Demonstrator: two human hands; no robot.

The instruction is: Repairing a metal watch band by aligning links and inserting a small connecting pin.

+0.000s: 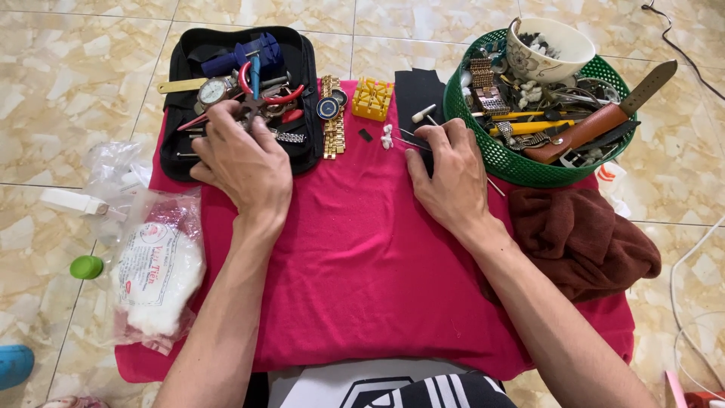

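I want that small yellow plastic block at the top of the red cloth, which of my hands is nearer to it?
Right. Your right hand lies just below-right of the small yellow plastic block; your left hand is farther off, in the black tool case.

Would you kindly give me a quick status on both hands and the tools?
Left hand reaching into black tool case, fingers among pliers. Right hand flat on black pad, thin pins beneath. Green basket close beside.

Your left hand (pixel 243 162) hides the tools beneath it; at two o'clock, the basket (pixel 504 160) contents blur together.
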